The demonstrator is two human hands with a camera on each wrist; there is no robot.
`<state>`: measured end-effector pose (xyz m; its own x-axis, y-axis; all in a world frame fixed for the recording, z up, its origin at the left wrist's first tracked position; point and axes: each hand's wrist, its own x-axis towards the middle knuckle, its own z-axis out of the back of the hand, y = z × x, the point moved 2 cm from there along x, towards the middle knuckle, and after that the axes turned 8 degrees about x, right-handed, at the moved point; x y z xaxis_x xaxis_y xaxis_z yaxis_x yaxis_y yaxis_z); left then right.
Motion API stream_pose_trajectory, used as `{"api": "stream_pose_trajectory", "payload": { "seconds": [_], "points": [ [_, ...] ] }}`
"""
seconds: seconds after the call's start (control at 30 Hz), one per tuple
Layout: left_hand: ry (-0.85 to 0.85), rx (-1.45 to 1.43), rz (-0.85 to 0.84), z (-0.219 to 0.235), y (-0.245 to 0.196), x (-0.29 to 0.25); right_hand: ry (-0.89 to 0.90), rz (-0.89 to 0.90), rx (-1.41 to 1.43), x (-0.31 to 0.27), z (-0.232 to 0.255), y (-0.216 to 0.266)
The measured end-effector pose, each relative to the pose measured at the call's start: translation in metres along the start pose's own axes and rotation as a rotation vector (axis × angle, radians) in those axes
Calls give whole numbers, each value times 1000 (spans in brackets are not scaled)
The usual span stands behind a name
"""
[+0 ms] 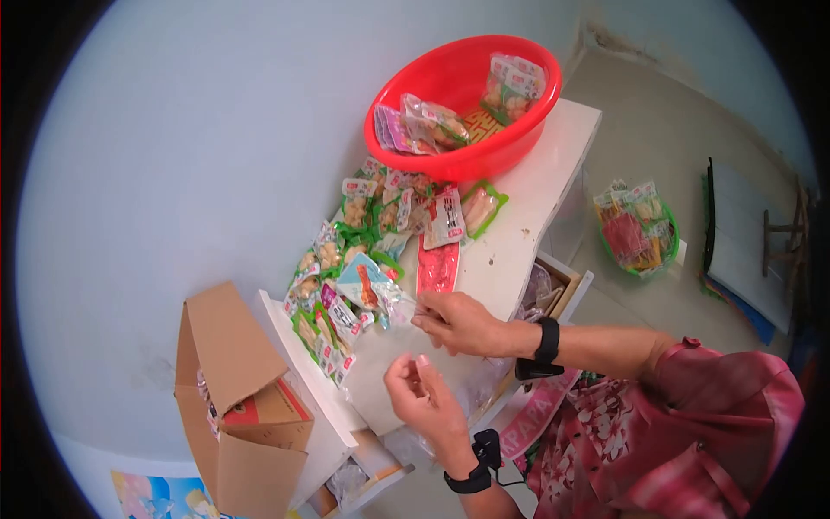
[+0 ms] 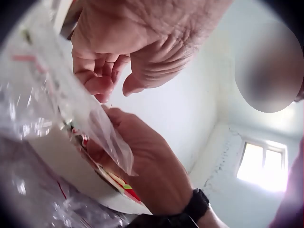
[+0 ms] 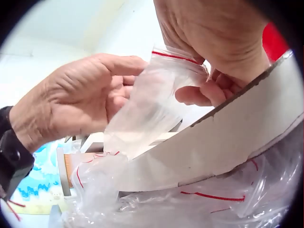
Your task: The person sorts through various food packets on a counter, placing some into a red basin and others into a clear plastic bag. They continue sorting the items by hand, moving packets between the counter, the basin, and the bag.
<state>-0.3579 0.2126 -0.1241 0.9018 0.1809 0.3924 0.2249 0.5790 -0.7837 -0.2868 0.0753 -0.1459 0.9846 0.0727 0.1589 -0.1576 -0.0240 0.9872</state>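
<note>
My right hand [image 1: 467, 324] pinches the top of a clear zip-lock bag [image 3: 147, 102] with a red strip along its mouth. In the right wrist view the bag hangs down from those fingers, over the table's edge. Across from it my left hand [image 1: 428, 402] is loosely curled, with nothing in its fingers. The left thumb lies close to the bag's side in the right wrist view. More clear bags with red strips [image 3: 213, 195] lie crumpled below the hands. Sealed snack packets [image 1: 354, 208] cover the table beyond the hands, among them a blue-and-white packet with a drumstick picture [image 1: 367, 282].
A red basin [image 1: 467, 164] holding several packets stands at the table's far end. An opened cardboard box [image 1: 229, 346] is at the left. Drawers [image 1: 562, 298] stick out from the table [image 1: 553, 164]. On the floor at the right sits a green basket [image 1: 670, 246] of packets.
</note>
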Motion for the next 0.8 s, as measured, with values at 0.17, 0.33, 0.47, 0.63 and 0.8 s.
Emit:
{"api": "stream_pose_trajectory", "payload": {
  "seconds": [0.17, 0.33, 0.47, 0.63, 0.8],
  "points": [
    [153, -118, 188, -22, 29, 10, 179, -61, 190, 5, 11, -3],
    [196, 130, 67, -25, 21, 20, 351, 63, 155, 3, 24, 3],
    [255, -107, 234, -20, 39, 20, 368, 38, 148, 2, 39, 16],
    [258, -194, 232, -18, 44, 12, 247, 197, -104, 19, 73, 20],
    [251, -231, 285, -20, 49, 15, 54, 459, -639, 45, 104, 34]
  ]
}}
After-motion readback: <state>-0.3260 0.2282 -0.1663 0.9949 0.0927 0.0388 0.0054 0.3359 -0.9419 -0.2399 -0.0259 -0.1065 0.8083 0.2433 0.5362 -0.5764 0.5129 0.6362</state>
